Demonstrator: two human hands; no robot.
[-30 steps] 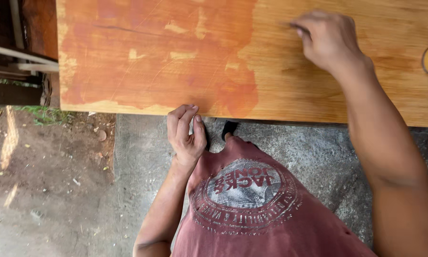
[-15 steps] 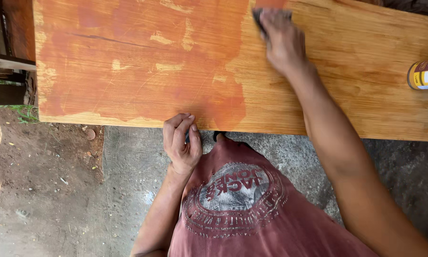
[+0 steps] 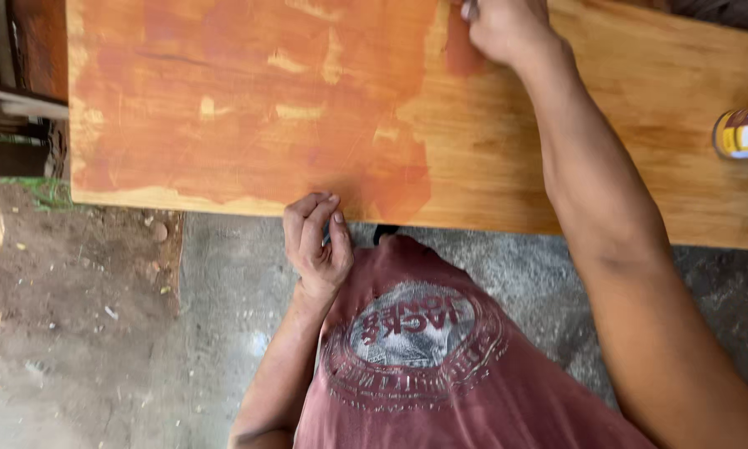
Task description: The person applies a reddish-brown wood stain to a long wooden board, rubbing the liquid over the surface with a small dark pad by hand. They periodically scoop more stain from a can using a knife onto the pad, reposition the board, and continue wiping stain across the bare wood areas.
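A long wooden board (image 3: 507,166) lies across the view. Its left half is coated with reddish-brown stain (image 3: 241,108); its right half is bare yellow wood. My right hand (image 3: 507,29) is at the board's far edge, closed on a small dark pad or cloth (image 3: 469,10) that is mostly hidden and cut off by the frame. A fresh stain streak (image 3: 461,50) sits just below it. My left hand (image 3: 316,245) has its fingers curled against the board's near edge.
A yellow and dark red can (image 3: 744,130) lies on the board at the right edge. Below the board are grey concrete (image 3: 224,291) and bare dirt (image 3: 66,316). Dark wooden pieces (image 3: 17,125) stand at the left.
My right hand has slid left along the board's far side, from the bare wood to the stain's edge. A new streak shows there. My left hand has stayed on the near edge.
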